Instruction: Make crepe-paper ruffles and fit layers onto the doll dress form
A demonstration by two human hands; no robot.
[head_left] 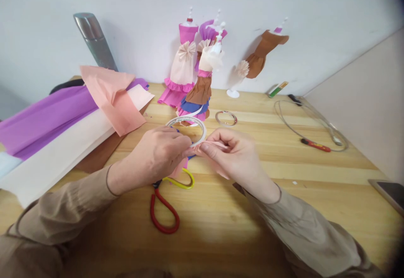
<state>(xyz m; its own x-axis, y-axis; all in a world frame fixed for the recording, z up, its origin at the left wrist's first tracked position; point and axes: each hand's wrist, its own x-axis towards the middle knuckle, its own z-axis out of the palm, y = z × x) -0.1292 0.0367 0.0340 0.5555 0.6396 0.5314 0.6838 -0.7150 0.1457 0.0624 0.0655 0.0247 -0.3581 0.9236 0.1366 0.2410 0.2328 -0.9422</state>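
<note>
A narrow strip of pink crepe paper (198,146), gathered into small folds, is stretched between my two hands above the table. My left hand (160,149) is closed, pinching the strip's left part. My right hand (238,153) has thumb and fingers pressed together on its right part, and a loose piece hangs beneath. Just behind the fingers is a roll of white tape (203,129) with a loose tail curling upward; I cannot tell whether my left hand also grips it. Scissors (169,230) with one red and one yellow handle lie below, their blades hidden by my left hand.
Crepe paper sheets in purple (57,116), white (63,160) and peach (126,116) lie left, before a metallic flask (96,42). Several miniature dress forms (186,61) stand behind. A bangle (226,118), green packet (277,89), cable (280,120) and phone (389,191) are rightward.
</note>
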